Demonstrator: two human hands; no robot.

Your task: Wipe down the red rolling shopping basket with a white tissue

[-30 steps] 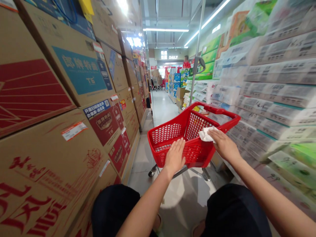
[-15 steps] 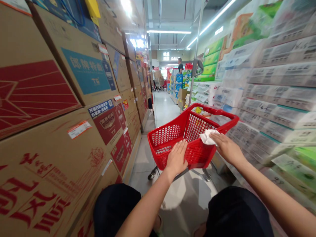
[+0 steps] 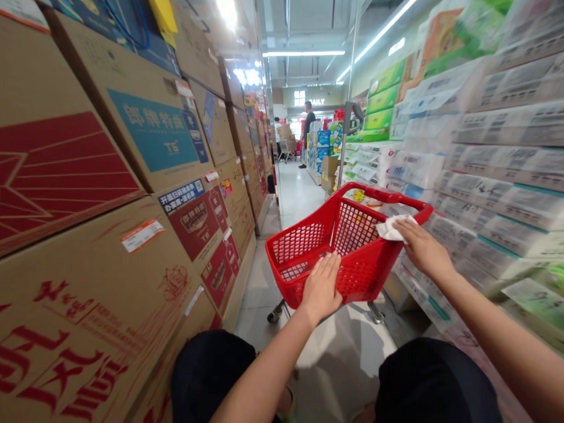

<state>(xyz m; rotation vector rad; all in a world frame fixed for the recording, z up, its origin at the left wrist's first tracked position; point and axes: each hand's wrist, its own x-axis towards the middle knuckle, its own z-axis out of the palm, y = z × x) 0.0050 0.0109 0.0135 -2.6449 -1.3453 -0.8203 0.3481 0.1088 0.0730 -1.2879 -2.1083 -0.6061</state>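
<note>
A red plastic shopping cart (image 3: 352, 276) stands side-on before my knees, its basket walls pierced with holes. My left hand (image 3: 321, 288) grips the near side, its fingers laid over the top rim and the thumb on the outer wall. At the right, a crumpled white cloth or paper wipe (image 3: 390, 228) lies against the upper rim close to the handle (image 3: 399, 198). My right hand (image 3: 423, 244) holds that wipe down with its fingers. The palm side of both hands is hidden.
Stacked cardboard cartons (image 3: 154, 135) wall the left side. On the right rise piles of packaged tissue (image 3: 493, 170). Pale floor (image 3: 293, 194) runs down the aisle past a metal pole (image 3: 346, 135). A person (image 3: 308, 129) stands farther off, near another cart (image 3: 287, 147).
My right hand has slid the wipe up and rightward along the rim toward the handle. My left hand keeps its place on the cart. The distant person has shifted left.
</note>
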